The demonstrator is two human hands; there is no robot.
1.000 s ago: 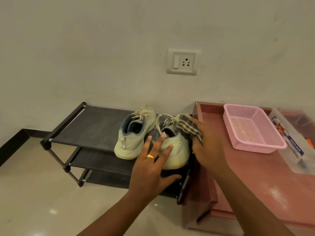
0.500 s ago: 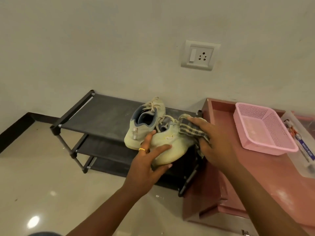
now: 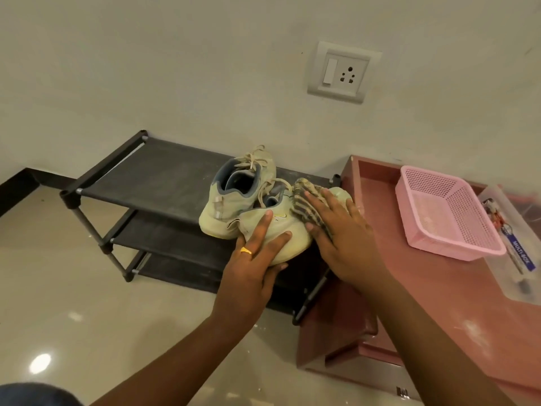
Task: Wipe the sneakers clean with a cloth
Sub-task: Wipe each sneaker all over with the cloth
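Note:
Two pale yellow-green sneakers are on the top shelf of a dark shoe rack (image 3: 140,168). The left sneaker (image 3: 231,200) stands upright with its laces loose. Beside it the right sneaker (image 3: 288,231) is tipped on its side. My left hand (image 3: 251,268) grips its heel end, fingers across the side and thumb under the sole. My right hand (image 3: 342,230) lies flat with straight fingers, pressing a checked cloth (image 3: 301,200) onto the sneaker's front part. The toe is mostly hidden under the cloth and hand.
A reddish-pink table (image 3: 424,285) adjoins the rack on the right, carrying a pink mesh basket (image 3: 450,221) and a clear plastic box (image 3: 515,253). A wall socket (image 3: 342,73) is above. The rack has two lower shelves; glossy floor lies to the left.
My left hand has taken hold of the right sneaker's heel and tipped it onto its side. My right hand with the cloth has moved onto the sneaker's front part.

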